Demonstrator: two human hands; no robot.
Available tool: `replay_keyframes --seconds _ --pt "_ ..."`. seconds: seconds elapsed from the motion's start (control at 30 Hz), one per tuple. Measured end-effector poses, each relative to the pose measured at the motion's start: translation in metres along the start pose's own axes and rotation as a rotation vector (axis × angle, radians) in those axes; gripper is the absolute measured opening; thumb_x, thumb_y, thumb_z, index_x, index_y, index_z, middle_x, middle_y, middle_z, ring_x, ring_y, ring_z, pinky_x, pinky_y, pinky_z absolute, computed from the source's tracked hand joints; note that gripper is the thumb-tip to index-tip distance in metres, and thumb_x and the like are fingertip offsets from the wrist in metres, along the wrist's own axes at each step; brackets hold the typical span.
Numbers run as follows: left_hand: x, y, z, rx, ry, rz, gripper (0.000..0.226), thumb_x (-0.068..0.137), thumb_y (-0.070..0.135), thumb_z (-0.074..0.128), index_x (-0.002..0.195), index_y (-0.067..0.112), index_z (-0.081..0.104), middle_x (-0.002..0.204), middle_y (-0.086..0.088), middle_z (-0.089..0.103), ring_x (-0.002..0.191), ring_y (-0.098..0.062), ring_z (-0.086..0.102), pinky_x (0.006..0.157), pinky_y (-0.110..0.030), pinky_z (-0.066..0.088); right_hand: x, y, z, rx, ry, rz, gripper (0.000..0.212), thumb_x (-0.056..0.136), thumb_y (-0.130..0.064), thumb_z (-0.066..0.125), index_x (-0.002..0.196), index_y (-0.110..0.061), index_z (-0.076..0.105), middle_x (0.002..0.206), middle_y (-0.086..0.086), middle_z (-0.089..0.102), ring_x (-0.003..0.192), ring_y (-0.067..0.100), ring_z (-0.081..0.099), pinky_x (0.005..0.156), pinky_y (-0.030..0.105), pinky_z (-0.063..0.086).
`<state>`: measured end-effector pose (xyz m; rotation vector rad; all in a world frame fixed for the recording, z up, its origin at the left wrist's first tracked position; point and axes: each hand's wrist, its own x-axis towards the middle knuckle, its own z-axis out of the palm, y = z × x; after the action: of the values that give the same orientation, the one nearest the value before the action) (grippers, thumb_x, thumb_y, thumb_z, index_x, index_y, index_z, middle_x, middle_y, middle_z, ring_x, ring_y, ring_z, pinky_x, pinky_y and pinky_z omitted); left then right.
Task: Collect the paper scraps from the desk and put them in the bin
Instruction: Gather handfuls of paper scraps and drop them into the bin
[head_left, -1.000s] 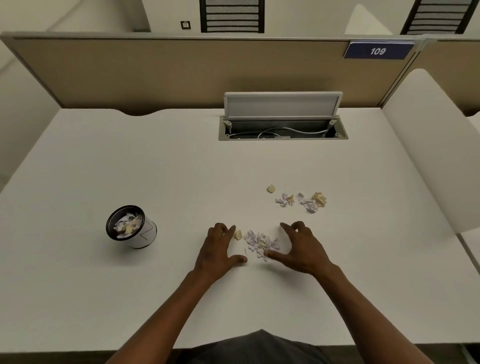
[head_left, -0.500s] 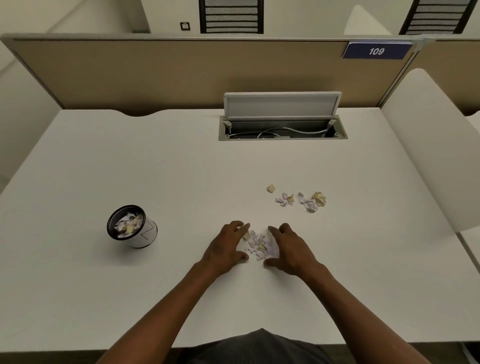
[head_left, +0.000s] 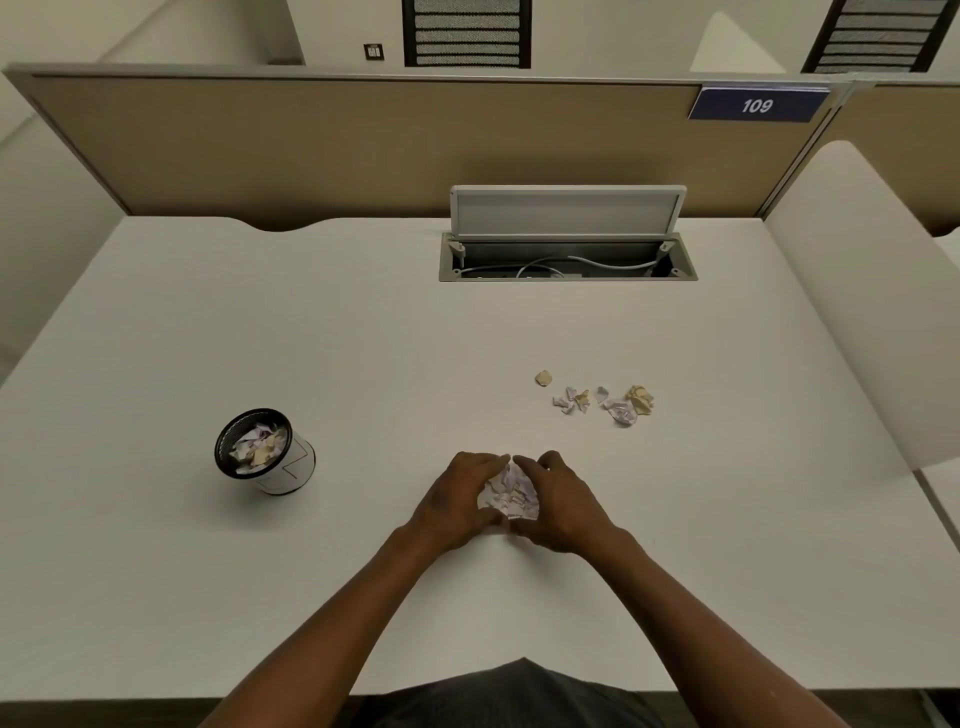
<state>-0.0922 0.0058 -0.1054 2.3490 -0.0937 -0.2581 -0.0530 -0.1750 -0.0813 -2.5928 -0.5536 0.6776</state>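
On the white desk (head_left: 260, 597), near its front edge, the left hand (head_left: 457, 501) and the right hand (head_left: 563, 506) are cupped round a small heap of paper scraps (head_left: 508, 493) — white and pale lilac pieces with a fleck of yellow. The fingers of both hands curl inward, the fingertips almost meeting at the far side of the heap, and the palms press against its flanks; only the top of the heap shows between them, and the lower part is hidden. Whether the heap rests on the desk or is lifted off it cannot be told.

Farther back and to the right lies a second scatter of scraps (head_left: 602, 400), well apart from the hands — about 5 or 6 crumpled bits, too small to count surely. To the left stands the bin (head_left: 267, 451), a small round container with a dark rim, tilted in this wide view, with crumpled paper inside. Behind, an open cable hatch (head_left: 566, 257) holds loose wires, and a plate reading 109 (head_left: 757, 105) hangs on the tan partition (head_left: 363, 145).
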Motion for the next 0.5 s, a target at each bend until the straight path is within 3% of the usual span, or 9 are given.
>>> replay_keyframes --seconds 0.1,0.3,0.43,0.5 --pt "0.000 0.004 0.003 0.017 0.043 0.025 0.063 0.079 0.025 0.082 0.136 0.015 0.057 0.134 -0.002 0.060 0.124 -0.019 0.049 0.101 -0.022 0.040 -0.001 -0.004 0.006 -0.010 0.073 -0.039 0.064 0.080 -0.046 0.077 0.134 -0.022 0.054 0.117 0.006 0.052 0.093 0.026 0.064 0.082 0.033 0.054" --pt "-0.002 0.007 0.015 -0.041 0.162 0.028 0.024 0.085 0.019 0.073 0.109 0.018 0.073 0.105 0.001 0.071 0.099 -0.019 0.058 0.084 -0.038 0.051 0.001 -0.002 0.010 0.032 0.173 -0.058 0.021 0.089 -0.024 0.068 0.109 -0.016 0.071 0.104 0.005 0.061 0.085 0.024 0.064 0.074 0.032 0.052" --pt "-0.002 0.008 0.018 -0.142 0.229 -0.016 0.011 0.082 0.019 0.070 0.091 0.017 0.075 0.085 -0.003 0.074 0.080 -0.018 0.065 0.072 -0.042 0.054 0.004 -0.003 0.012 0.119 0.228 -0.038 0.014 0.091 -0.022 0.067 0.098 -0.014 0.076 0.095 0.006 0.065 0.080 0.023 0.063 0.066 0.029 0.046" --pt "-0.004 0.008 0.017 -0.231 0.267 -0.065 0.012 0.080 0.017 0.076 0.091 0.022 0.076 0.082 0.003 0.075 0.078 -0.010 0.067 0.071 -0.035 0.055 0.007 -0.003 0.012 0.203 0.244 -0.018 0.015 0.090 -0.024 0.070 0.097 -0.013 0.078 0.091 0.006 0.068 0.079 0.022 0.064 0.067 0.028 0.045"
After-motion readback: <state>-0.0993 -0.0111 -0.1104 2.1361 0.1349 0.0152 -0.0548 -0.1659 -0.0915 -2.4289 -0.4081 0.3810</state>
